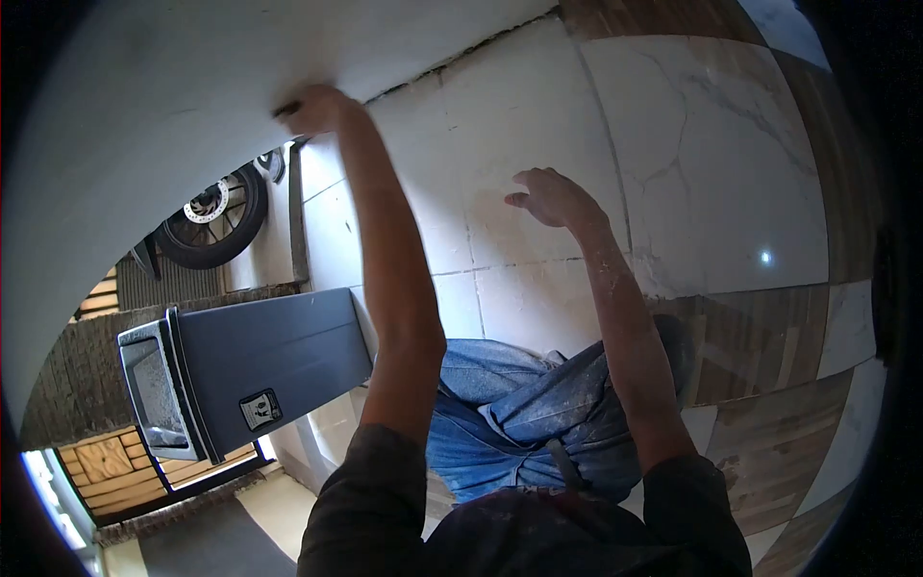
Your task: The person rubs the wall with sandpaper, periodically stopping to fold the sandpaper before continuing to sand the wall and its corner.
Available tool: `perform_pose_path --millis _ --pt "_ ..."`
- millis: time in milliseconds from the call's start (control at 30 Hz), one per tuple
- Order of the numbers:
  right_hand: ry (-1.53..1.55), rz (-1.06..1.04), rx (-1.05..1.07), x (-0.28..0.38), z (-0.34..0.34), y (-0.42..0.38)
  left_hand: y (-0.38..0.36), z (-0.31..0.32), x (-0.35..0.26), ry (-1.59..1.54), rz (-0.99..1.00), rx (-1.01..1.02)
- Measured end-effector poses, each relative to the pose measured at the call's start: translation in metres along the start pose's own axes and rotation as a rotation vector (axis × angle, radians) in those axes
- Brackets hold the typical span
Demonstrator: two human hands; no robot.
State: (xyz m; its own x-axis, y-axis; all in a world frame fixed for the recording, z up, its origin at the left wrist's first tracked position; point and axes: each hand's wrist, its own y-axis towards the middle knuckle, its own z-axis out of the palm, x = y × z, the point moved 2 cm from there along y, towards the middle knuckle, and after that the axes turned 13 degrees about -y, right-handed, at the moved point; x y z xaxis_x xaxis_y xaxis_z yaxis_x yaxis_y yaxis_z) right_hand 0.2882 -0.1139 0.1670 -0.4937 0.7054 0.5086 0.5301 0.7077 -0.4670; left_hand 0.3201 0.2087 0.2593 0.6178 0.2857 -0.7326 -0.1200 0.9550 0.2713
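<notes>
My left hand (pixel 319 109) is raised against the pale wall (pixel 192 58) at the upper left, close to the wall's lower edge. Its fingers are closed around a small dark thing (pixel 286 111), too blurred to name. My right hand (pixel 556 196) hovers over the white tiles (pixel 519 106), holding nothing, with thumb and fingers apart. Whitish dust marks the right forearm. Below both arms are my bent legs in dusty blue jeans (pixel 538 394).
A grey bin (pixel 279 341) with a framed lid stands at my left. Beyond it are a motorcycle wheel (pixel 216 212) and a gate with wooden panels (pixel 101 462). Brown wood-patterned tiles (pixel 750 337) lie on the right. A dark, rough gap (pixel 442 69) runs where wall meets tiles.
</notes>
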Motion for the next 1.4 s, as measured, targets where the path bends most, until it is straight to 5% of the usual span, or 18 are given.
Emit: perform_pose_path --millis 67,133,167,267,367,467,533,600,633,700,733,767,800,833,933,1033,1267,1400 --pt "0.061 0.006 0.006 -0.002 0.005 0.006 -0.033 0.006 -0.045 0.113 0.173 -0.001" --pt "0.098 -0.002 -0.011 0.001 0.005 0.009 -0.028 -0.01 0.0 0.633 0.597 -0.022" --pt "0.066 -0.018 -0.05 0.002 0.008 0.01 -0.044 -0.006 -0.001 0.852 0.362 0.125" --pt "0.025 -0.014 -0.034 -0.001 0.008 0.007 -0.069 0.012 -0.029 0.295 -0.173 0.071" --pt "0.048 0.008 -0.017 -0.005 0.009 0.012 -0.046 0.014 -0.037 -0.024 -0.121 0.093" --pt "0.047 -0.01 -0.062 -0.004 0.01 0.015 -0.069 0.008 -0.031 0.506 0.392 0.156" --pt "0.025 -0.032 -0.072 -0.003 0.011 0.013 -0.068 0.013 -0.026 0.637 0.314 0.131" --pt "0.019 -0.001 -0.028 -0.002 0.011 0.01 -0.069 0.023 -0.03 0.358 -0.128 0.041" --pt "0.023 -0.001 -0.032 -0.002 0.01 0.013 -0.082 0.022 -0.043 0.307 -0.14 0.136" --pt "0.234 -0.135 -0.237 0.001 0.003 0.018 -0.084 -0.015 -0.033 0.566 0.151 0.744" --pt "0.228 -0.139 -0.238 0.005 0.002 0.018 -0.12 -0.027 -0.062 0.529 0.029 0.961" --pt "0.693 -0.149 -0.318 0.009 -0.001 0.017 -0.138 -0.049 -0.063 0.442 0.119 1.023" --pt "1.157 -0.154 -0.391 0.009 -0.002 0.015 -0.16 -0.061 -0.082 0.228 -0.364 1.087" --pt "1.148 -0.15 -0.39 0.01 -0.001 0.014 -0.166 -0.078 -0.086 0.497 -0.347 1.221" --pt "1.256 -0.244 -0.422 0.009 -0.003 0.007 -0.178 -0.109 -0.095 0.339 -0.668 1.26" --pt "1.224 -0.358 -0.082 0.015 0.004 -0.003 -0.167 -0.123 -0.107 0.402 -0.799 1.223" --pt "1.388 -0.202 0.056 0.042 0.065 0.005 -0.138 -0.176 -0.091 0.455 -0.828 1.233" --pt "1.336 0.002 -0.343 -0.004 0.065 0.085 -0.119 -0.232 -0.063 0.558 -0.452 1.079"
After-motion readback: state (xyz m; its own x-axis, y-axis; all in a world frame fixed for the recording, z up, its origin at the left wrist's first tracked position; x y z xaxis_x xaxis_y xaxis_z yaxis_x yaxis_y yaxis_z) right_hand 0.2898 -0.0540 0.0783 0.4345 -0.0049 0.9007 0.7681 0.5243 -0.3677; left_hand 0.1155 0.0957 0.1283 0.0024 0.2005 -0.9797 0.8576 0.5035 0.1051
